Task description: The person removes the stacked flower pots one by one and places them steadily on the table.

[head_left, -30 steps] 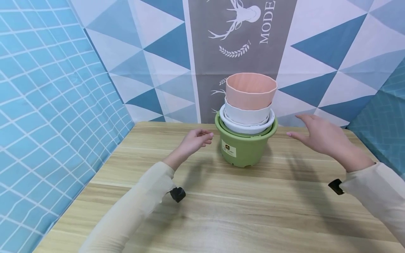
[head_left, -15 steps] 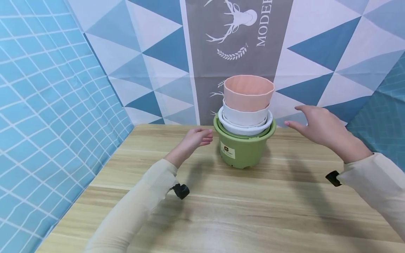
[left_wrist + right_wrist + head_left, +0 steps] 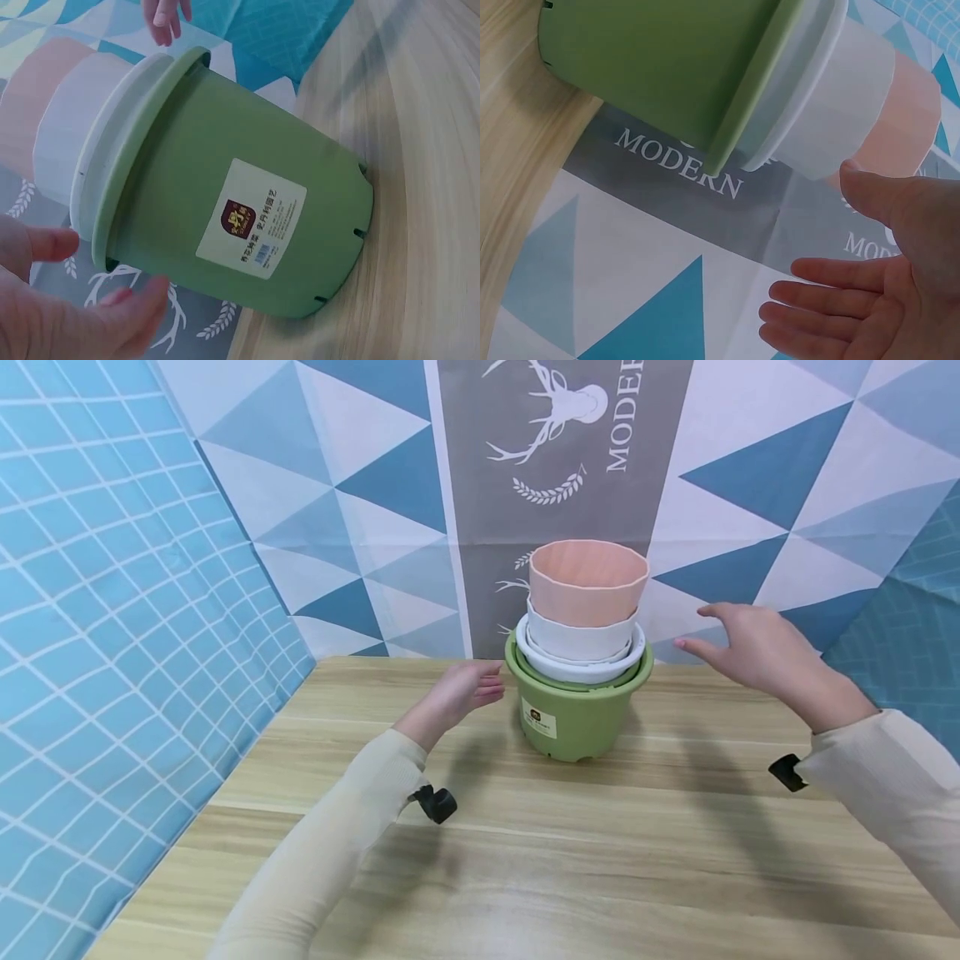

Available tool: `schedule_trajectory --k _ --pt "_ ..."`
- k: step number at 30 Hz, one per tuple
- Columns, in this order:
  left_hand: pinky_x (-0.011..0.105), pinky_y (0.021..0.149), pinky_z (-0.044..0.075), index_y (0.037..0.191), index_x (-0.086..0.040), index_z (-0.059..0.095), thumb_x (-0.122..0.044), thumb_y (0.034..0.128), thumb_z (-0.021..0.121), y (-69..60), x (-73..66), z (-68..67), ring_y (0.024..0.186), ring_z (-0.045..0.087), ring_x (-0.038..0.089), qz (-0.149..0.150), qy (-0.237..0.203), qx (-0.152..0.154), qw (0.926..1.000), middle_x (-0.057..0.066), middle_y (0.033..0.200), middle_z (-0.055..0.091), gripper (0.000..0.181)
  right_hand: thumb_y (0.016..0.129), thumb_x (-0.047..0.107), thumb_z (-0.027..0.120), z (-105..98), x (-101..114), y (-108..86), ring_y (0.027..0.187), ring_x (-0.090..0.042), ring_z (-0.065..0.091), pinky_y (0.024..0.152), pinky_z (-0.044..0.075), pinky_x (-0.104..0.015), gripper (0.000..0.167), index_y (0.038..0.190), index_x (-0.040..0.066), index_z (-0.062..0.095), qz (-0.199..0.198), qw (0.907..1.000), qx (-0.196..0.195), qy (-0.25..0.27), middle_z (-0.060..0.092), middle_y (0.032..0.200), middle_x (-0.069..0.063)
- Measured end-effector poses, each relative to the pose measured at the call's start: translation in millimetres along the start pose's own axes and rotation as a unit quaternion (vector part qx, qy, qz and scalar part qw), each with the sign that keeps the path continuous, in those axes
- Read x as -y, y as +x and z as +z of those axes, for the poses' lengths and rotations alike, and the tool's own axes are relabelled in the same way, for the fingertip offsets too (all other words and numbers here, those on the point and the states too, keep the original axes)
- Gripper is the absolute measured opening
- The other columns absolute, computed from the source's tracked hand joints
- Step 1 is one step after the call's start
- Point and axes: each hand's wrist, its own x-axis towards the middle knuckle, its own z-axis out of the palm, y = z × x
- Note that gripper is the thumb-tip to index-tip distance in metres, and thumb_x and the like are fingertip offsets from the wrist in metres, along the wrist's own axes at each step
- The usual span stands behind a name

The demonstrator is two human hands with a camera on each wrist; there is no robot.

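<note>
A stack of nested pots stands upright near the table's back edge: a green pot with a label at the bottom, white pots in it, a pink pot on top. My left hand hovers just left of the green rim, fingers relaxed, holding nothing. To the right of the stack, with a gap between, my right hand is raised with thumb and fingers spread. In the right wrist view its palm is bare beside the pink pot.
The wooden table reaches forward to a patterned backdrop with triangles and a grey deer panel, close behind the stack. A blue tiled-pattern cloth borders the left side. Teal cloth hangs at the right.
The left fingers have straightened somewhat beside the rim. My right hand has risen slightly in the head view. The stack sits a little lower in that view as the camera shifted.
</note>
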Motion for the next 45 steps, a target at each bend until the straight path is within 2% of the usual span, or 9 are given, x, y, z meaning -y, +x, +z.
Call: schedule_trajectory --k 8,17,25,30,35,40,45 --pt "0.04 0.124 0.034 0.148 0.009 0.018 -0.016 0.1033 0.039 6.5 -6.0 0.6 0.142 0.032 0.039 -0.023 -0.048 0.014 0.9985 0.032 0.153 0.023 0.055 0.09 0.064 0.049 -7 6 3.5 0.122 -0.052 0.046 0.097 0.044 -0.071 0.086 0.141 -0.005 0.039 -0.001 0.9998 -0.013 0.011 0.045 0.139 -0.033" --pt "0.038 0.124 0.033 0.148 0.009 0.017 -0.015 0.1025 0.042 9.9 -19.3 -2.8 0.143 0.032 0.039 -0.03 -0.02 0.01 0.9993 0.032 0.153 0.021 0.057 0.091 0.061 0.05 -10 11 5.8 0.122 -0.052 0.046 0.096 0.045 -0.071 0.083 0.14 -0.005 0.041 -0.001 0.9999 -0.013 0.01 0.045 0.138 -0.034" --pt "0.036 0.12 0.04 0.145 0.008 0.028 -0.013 0.1027 0.041 11.9 -29.4 1.6 0.138 0.042 0.035 -0.029 -0.024 0.012 0.9992 0.029 0.149 0.033 0.049 0.092 0.062 0.048 -17 18 12.3 0.122 -0.051 0.046 0.097 0.045 -0.07 0.083 0.14 -0.005 0.041 -0.005 0.9998 -0.012 0.017 0.046 0.137 -0.034" --pt "0.036 0.118 0.043 0.143 0.005 0.036 -0.01 0.1035 0.037 12.2 -28.9 5.4 0.136 0.045 0.034 -0.025 -0.023 0.02 0.9992 0.028 0.144 0.042 0.042 0.093 0.059 0.048 -21 20 14.9 0.12 -0.05 0.048 0.095 0.047 -0.069 0.078 0.139 -0.004 0.042 -0.011 0.9998 -0.002 0.014 0.047 0.137 -0.034" --pt "0.035 0.117 0.045 0.142 0.005 0.038 -0.01 0.1031 0.039 12.6 -26.6 3.9 0.134 0.047 0.033 -0.02 -0.021 0.017 0.9994 0.027 0.142 0.047 0.042 0.093 0.062 0.046 -24 21 17.2 0.124 -0.05 0.044 0.097 0.046 -0.07 0.08 0.14 -0.003 0.041 -0.011 0.9998 0.01 0.017 0.044 0.139 -0.033" --pt "0.033 0.113 0.048 0.138 0.006 0.043 -0.009 0.1022 0.041 15.3 -27.1 5.8 0.131 0.051 0.032 -0.015 -0.023 0.002 0.9996 0.026 0.139 0.05 0.039 0.093 0.063 0.044 -30 21 19.2 0.124 -0.049 0.044 0.096 0.045 -0.07 0.08 0.14 -0.002 0.042 -0.016 0.9994 0.018 0.026 0.045 0.139 -0.033" --pt "0.031 0.111 0.05 0.136 0.006 0.046 -0.008 0.1013 0.043 17.0 -25.9 7.5 0.123 0.055 0.029 -0.014 -0.044 -0.017 0.9988 0.025 0.137 0.052 0.037 0.093 0.063 0.043 -36 21 23.7 0.126 -0.048 0.044 0.097 0.045 -0.07 0.078 0.138 0.0 0.044 -0.022 0.998 0.034 0.048 0.047 0.139 -0.032"
